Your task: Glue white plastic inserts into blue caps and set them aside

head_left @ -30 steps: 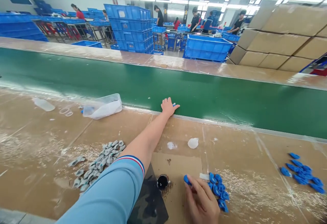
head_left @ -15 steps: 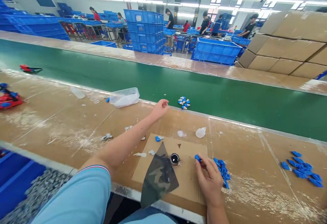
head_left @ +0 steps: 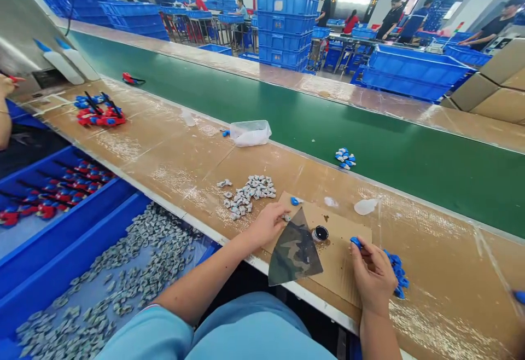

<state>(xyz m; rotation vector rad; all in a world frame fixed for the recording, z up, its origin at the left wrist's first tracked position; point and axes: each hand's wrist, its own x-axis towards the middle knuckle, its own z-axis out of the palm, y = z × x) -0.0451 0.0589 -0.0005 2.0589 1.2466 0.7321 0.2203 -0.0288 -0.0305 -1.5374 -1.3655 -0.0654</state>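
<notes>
My left hand [head_left: 266, 225] is closed at the left edge of a cardboard sheet [head_left: 342, 261], with a small grey piece [head_left: 286, 217] at its fingertips. Between thumb and fingers of my right hand [head_left: 375, 272] is a small blue piece [head_left: 356, 242]. A round pot of dark liquid [head_left: 320, 233] stands on the cardboard between the hands, beside a camouflage-patterned sheet [head_left: 296, 250]. One blue and white piece [head_left: 296, 201] lies near the cardboard's top edge. Grey pieces [head_left: 250, 193] are heaped left of it, and blue pieces [head_left: 397, 275] lie just right of my right hand.
Beyond the worktable runs a green conveyor belt [head_left: 287, 114] with a blue and white pile [head_left: 345, 158]. A clear tray [head_left: 250, 133] sits at its edge. Red assemblies [head_left: 100, 111] lie at left, above blue bins [head_left: 135, 209] of parts. Another person's hand [head_left: 5, 86] shows far left.
My left hand has come back from beside the belt to the cardboard's left edge. My right hand still holds the blue piece. The view has turned left, showing more bins and the grey heap.
</notes>
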